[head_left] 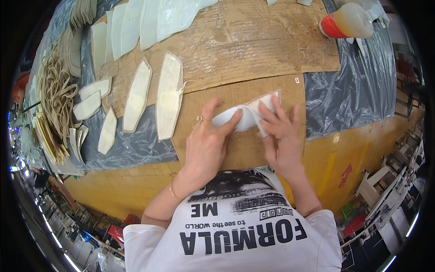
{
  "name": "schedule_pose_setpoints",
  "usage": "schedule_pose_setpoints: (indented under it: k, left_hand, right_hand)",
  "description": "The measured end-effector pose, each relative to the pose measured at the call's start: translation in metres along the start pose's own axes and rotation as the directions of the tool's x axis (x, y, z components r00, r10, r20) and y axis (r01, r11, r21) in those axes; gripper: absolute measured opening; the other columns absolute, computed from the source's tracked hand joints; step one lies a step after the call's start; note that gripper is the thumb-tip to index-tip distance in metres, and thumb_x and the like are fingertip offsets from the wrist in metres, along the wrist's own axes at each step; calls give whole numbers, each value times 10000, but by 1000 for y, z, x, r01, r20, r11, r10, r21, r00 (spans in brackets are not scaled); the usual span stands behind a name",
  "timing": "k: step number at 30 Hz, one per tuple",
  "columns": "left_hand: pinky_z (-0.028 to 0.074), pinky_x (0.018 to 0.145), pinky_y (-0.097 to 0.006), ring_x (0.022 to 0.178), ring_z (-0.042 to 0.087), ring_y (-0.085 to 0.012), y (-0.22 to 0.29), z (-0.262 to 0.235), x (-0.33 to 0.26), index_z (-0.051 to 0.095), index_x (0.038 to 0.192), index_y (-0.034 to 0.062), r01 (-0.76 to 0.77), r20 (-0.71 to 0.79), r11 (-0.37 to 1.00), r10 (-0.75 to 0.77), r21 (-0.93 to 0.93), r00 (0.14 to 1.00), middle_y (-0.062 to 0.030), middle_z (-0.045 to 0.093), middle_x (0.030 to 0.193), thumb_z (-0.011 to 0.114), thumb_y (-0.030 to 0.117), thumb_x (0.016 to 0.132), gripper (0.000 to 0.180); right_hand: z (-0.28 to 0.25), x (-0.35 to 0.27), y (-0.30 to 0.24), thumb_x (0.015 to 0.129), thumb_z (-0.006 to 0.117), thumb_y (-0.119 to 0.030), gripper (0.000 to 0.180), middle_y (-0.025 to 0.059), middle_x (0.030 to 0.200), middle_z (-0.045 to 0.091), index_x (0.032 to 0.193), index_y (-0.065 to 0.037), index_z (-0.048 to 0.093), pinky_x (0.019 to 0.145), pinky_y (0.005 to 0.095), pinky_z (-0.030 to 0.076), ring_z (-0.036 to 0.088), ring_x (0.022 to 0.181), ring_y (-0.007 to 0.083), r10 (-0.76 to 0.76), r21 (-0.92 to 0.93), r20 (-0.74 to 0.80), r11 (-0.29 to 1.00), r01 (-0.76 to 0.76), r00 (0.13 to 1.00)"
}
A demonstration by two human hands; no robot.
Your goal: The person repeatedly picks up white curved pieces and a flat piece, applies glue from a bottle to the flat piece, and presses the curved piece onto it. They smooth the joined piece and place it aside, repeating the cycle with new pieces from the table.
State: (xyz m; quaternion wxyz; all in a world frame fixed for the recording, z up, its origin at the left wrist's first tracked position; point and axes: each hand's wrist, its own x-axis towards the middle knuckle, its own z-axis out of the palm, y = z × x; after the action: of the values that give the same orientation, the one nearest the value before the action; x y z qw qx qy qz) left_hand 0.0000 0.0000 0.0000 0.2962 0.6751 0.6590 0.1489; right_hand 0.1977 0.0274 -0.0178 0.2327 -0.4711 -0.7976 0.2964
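On the cardboard in front of me lies a small, pale, elongated panel. Its smooth white layer (244, 119) lies on a mesh-textured backing (261, 106), and at the right the layer curls up off the backing. My left hand (206, 147) presses its thumb onto the white layer, with the index finger raised and apart. Over the panel's right end is my right hand (283, 131), fingertips on the backing. Its thumb and index finger appear to take the curled edge of the layer; the exact contact is partly hidden.
Several cream panels lie at left, including a long panel (169, 95). White sheets (149, 22) overlap along the far cardboard. A red-and-clear container (346, 21) lies at the back right. Tangled beige strips (58, 88) are piled at far left. Black plastic sheeting (349, 99) covers the table.
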Motion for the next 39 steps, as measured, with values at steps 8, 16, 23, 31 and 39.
schedule_pose_setpoints:
  k: [8, 16, 23, 31, 39]
  left_hand:
    - [544, 675, -411, 841, 640, -336, -2, 3, 3, 665, 1242, 227, -28, -42, 999, 29, 30, 999, -148, 470, 1329, 648, -26, 755, 549]
    - [546, 640, -402, 794, 641, -327, -1, 5, -1, 668, 1242, 236, -28, -54, 997, 32, 65, 998, -141, 488, 1321, 649, -33, 740, 570]
    - [548, 640, -398, 794, 640, -321, -2, 5, -2, 665, 1249, 242, -29, -48, 996, 33, 86, 998, -144, 490, 1316, 640, -37, 729, 591]
    - [550, 632, -388, 839, 634, -311, -4, 6, -3, 659, 1258, 259, -21, -53, 998, 24, 55, 998, -106, 462, 1339, 632, -35, 731, 604]
    - [551, 630, -403, 876, 634, -329, -3, 4, -4, 647, 1272, 262, 2, -7, 999, -1, 50, 1000, -121, 448, 1362, 619, -43, 737, 616]
  right_hand:
    - [6, 5, 7, 748, 802, -158, 203, -60, 903, 674, 942, -150, 743, 865, 364, 349, 601, 811, 145, -136, -348, -362, 938, 2, 922]
    - [10, -1, 7, 677, 836, -181, 303, -110, 810, 640, 967, -188, 750, 913, 369, 297, 570, 775, 74, -308, -528, -374, 846, 72, 875]
    - [6, -3, -2, 726, 810, -120, 274, -9, 947, 721, 989, -127, 735, 866, 353, 410, 662, 856, 136, -213, -337, -318, 936, 100, 924]
    - [23, 3, -8, 820, 743, -60, 163, 184, 1097, 705, 949, -39, 645, 886, 415, 515, 695, 1010, 297, -95, 142, -293, 980, 142, 951]
    - [22, -4, -9, 909, 629, -66, 124, 152, 1270, 645, 979, -109, 535, 1164, 578, 80, 518, 1291, 386, 22, 180, -145, 984, 5, 989]
